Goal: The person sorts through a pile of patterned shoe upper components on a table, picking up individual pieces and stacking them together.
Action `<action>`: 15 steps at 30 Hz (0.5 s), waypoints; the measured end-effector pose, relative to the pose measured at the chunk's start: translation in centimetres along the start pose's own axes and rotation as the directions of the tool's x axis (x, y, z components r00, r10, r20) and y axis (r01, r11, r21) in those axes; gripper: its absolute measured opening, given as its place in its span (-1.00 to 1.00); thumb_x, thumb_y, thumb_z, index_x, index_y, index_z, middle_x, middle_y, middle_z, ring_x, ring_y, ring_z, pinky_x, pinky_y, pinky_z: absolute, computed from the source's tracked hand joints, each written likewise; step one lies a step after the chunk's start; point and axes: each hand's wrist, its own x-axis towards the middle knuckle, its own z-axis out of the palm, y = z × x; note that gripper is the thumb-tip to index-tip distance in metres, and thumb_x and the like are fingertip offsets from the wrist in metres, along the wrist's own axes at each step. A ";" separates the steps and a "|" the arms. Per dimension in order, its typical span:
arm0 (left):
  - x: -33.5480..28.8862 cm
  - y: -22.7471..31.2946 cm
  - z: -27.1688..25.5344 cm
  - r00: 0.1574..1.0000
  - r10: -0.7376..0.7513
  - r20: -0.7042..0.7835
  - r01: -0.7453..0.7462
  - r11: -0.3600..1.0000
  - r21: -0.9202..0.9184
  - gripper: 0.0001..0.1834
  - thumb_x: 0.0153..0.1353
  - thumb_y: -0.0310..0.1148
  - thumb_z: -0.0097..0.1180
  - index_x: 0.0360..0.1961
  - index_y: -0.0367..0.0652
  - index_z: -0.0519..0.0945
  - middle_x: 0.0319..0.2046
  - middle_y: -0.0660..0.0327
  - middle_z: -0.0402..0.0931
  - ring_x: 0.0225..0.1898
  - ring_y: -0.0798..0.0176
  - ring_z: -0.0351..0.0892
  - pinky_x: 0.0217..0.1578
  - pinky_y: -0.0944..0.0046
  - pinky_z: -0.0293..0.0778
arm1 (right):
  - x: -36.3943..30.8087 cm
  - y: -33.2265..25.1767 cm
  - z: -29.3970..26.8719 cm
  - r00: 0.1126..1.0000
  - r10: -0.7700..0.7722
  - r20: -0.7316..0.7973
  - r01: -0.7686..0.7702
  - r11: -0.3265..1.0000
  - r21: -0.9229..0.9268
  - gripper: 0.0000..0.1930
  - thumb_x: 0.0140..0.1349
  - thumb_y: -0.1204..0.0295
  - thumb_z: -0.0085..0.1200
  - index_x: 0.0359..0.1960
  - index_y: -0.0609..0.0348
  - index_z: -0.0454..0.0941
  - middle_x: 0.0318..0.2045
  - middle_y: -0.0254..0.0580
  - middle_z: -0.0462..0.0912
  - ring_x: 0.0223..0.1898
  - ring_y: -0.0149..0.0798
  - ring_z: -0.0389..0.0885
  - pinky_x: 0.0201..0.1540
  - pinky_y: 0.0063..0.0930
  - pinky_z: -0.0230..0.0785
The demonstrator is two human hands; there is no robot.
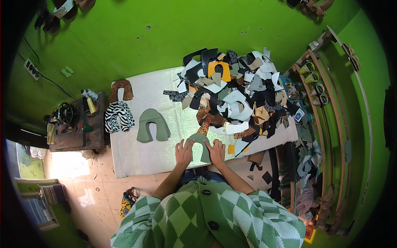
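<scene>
Resting the left hand (184,155) and the right hand (217,155) on the two sides of a dull green arch (199,137), near the front edge of the pale tabletop (153,159). Spreading the fingers (217,144) open on both hands, touching the sides of the arch, not curled around. Cannot tell about any pinch from the thumbs. Probably light and thin, a bit bendy, like soft fake leather, so hard to break but easy to crease or slide. Best to hold by the two legs or the round top, with flat fingers and a gentle push. Shaped like a horseshoe, smooth-looking, without much shine. To the left, more green arches (151,117) in layers. Farther left, zebra-striped pieces (120,109) in black and white, and just beyond, spotted brown pieces (122,84). To the right and farther back, a big messy heap of scraps (236,111): white, black, tan, yellow and spotted, some curvy, some pointy.
</scene>
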 end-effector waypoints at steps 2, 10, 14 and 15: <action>0.1 0.0 0.0 1.000 -0.014 -0.004 0.014 1.000 -0.008 -0.51 0.15 -0.41 0.01 0.16 0.08 0.49 0.19 0.29 0.38 0.21 0.08 0.28 0.19 0.01 0.13 | -0.1 0.5 -0.1 1.000 0.005 -0.024 -0.005 1.000 -0.007 -0.54 0.23 0.46 -0.07 0.13 -0.41 0.53 -0.25 -0.25 0.36 -0.17 -0.20 0.34 -0.14 -0.27 0.13; -0.2 -0.4 -0.4 0.998 -0.057 -0.027 0.057 0.998 0.010 -0.50 0.10 -0.41 0.06 0.13 0.12 0.53 0.18 0.24 0.39 0.22 0.04 0.28 0.17 0.00 0.16 | 0.0 1.1 -0.8 0.998 0.065 0.006 -0.065 0.992 0.108 -0.58 0.20 0.47 -0.04 0.05 -0.33 0.60 -0.27 -0.20 0.38 -0.19 -0.16 0.37 -0.16 -0.26 0.13; -0.2 -1.4 -0.7 0.996 -0.086 -0.025 0.085 0.996 -0.027 -0.49 0.06 -0.40 0.09 0.12 0.10 0.54 0.13 0.22 0.43 0.19 0.05 0.30 0.14 0.02 0.20 | -0.3 3.2 0.8 0.964 0.257 -0.067 -0.226 0.927 0.298 -0.73 0.14 0.47 0.07 -0.11 -0.06 0.64 -0.19 -0.11 0.42 -0.22 -0.02 0.47 -0.19 -0.18 0.28; -0.4 -1.8 -0.7 0.995 -0.102 -0.017 0.101 0.994 -0.052 -0.48 0.05 -0.39 0.10 0.12 0.08 0.54 0.12 0.22 0.44 0.17 0.06 0.32 0.13 0.03 0.22 | -0.5 3.7 0.0 0.956 0.292 -0.028 -0.262 0.893 0.366 -0.73 0.10 0.54 0.05 -0.17 -0.03 0.66 -0.17 -0.10 0.43 -0.22 -0.02 0.49 -0.21 -0.19 0.32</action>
